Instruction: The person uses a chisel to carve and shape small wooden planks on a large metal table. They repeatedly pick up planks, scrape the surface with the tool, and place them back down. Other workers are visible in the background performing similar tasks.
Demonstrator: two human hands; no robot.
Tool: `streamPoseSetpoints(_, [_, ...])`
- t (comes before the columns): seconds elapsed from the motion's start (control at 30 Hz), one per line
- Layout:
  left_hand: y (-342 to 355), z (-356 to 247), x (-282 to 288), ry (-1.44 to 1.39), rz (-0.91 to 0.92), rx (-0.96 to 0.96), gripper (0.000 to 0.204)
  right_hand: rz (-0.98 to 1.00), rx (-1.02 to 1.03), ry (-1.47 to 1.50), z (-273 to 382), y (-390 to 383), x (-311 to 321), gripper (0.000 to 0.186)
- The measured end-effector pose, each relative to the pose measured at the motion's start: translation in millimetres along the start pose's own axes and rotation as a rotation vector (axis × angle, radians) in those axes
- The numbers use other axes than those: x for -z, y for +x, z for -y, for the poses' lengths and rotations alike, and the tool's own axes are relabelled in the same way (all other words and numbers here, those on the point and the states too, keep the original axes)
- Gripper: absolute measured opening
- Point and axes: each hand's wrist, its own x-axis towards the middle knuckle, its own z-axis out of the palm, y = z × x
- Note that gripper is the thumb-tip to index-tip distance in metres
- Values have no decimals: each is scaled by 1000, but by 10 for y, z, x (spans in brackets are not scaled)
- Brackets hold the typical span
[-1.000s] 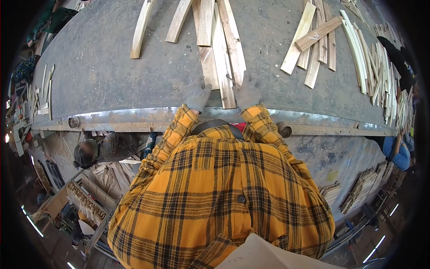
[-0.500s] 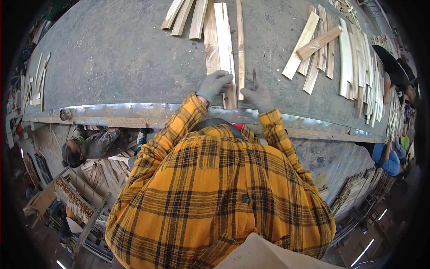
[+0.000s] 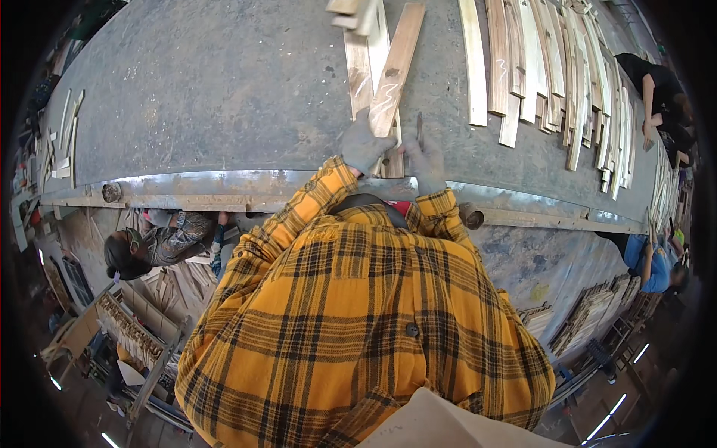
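My left hand [image 3: 363, 143], in a grey glove, is closed at the near end of a brown wooden slat [image 3: 400, 63] bearing pale chalk-like marks. That slat slants away to the far right, over other slats [image 3: 358, 75] lying lengthwise on the table. Just to the right, my right hand [image 3: 427, 163], gloved and blurred, holds a thin dark stick-like tool [image 3: 420, 131] pointing away from me; its kind is unclear. Its fingers are close to the near end of the lower slats.
Many slats [image 3: 515, 67] lie side by side on the grey table [image 3: 224, 89] at right. Blurred slat ends [image 3: 355, 15] show at the far edge. Loose strips [image 3: 67, 134] lie far left. A metal-faced edge [image 3: 224, 183] runs before me. Other people [image 3: 172, 239] are at both sides.
The brown slat is now slanted in my left hand. Crossed slats at right have given way to a side-by-side row. Fanned slats at the far middle no longer lie there.
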Motion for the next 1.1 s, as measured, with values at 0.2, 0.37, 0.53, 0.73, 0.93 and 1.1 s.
streamPoseSetpoints(0.2, [-40,223,209,-441,272,83,65,-197,604,-667,165,261,153,36])
streamPoseSetpoints(0.37, [-192,-224,471,-703,368,194,50,-192,607,-839,257,428,26,46])
streamPoseSetpoints(0.53, [-143,-155,438,-677,393,211,49,-201,682,-1040,382,477,-4,45])
streamPoseSetpoints(0.73, [-127,-78,417,-654,386,182,41,-103,620,-1025,424,410,110,55])
streamPoseSetpoints(0.93, [-88,-86,449,-608,422,144,44,-120,723,-904,270,545,84,48])
streamPoseSetpoints(1.1, [-187,-123,233,-252,145,-96,58,-144,64,152,-8,345,86,30])
